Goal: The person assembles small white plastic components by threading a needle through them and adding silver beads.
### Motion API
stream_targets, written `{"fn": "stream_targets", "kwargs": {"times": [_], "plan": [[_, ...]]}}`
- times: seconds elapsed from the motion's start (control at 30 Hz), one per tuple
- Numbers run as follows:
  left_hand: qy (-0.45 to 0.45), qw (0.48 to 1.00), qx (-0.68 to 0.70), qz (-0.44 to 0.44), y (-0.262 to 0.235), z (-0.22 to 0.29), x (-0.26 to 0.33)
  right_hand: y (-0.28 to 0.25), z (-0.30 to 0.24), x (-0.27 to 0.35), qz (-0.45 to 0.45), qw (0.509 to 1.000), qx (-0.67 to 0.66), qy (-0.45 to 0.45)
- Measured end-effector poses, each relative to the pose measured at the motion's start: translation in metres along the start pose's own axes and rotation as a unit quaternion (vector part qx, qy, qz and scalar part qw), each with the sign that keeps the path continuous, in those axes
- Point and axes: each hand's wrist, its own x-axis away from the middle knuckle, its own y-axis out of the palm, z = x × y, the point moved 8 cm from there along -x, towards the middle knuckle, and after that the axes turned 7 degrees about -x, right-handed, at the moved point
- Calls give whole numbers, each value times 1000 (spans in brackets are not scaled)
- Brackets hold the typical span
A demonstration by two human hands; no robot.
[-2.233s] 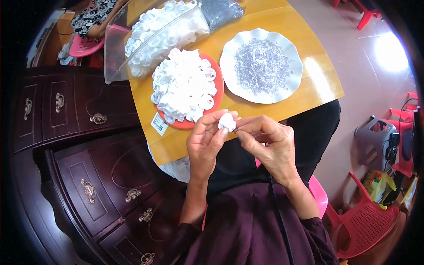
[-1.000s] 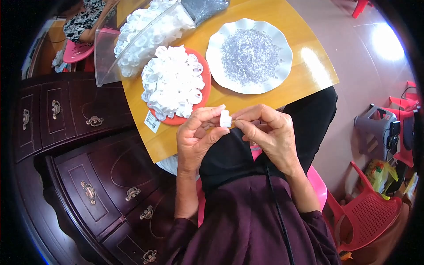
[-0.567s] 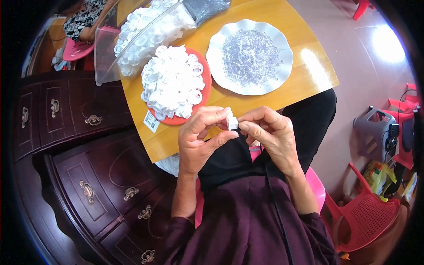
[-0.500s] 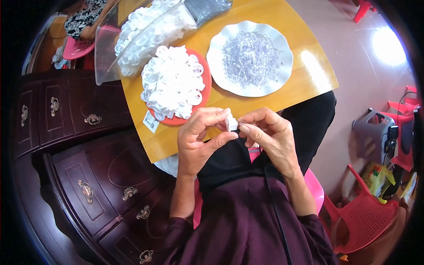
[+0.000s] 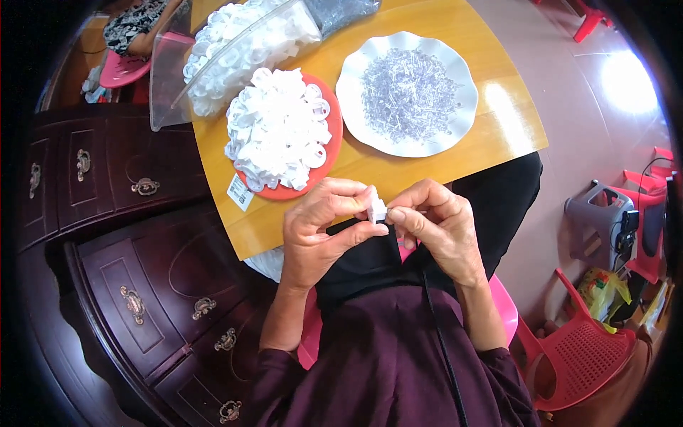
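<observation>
Over my lap, my left hand pinches a small white plastic part between thumb and fingertips. My right hand meets the part's right end, its thumb and forefinger pressed together; whatever is between those fingertips is too small or hidden to make out. Beyond my left hand, a heap of similar white plastic parts fills a red plate. To its right stands a white wavy-rimmed plate heaped with small clear plastic pieces.
The yellow wooden table also bears a clear bin of white parts and a grey bag. Dark drawers stand at left. At right are a grey stool and red chair. Another person's arm shows at the far left.
The white part has turned slightly between my fingers, and my right fingertips have shifted against its end. The whole view has moved a little.
</observation>
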Motion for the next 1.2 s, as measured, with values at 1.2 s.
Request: {"fn": "stream_targets", "kwargs": {"times": [1.2], "plan": [[7, 950, -311, 0, 24, -39, -115, -25, -57, -62, 160, 790, 550, -216]]}}
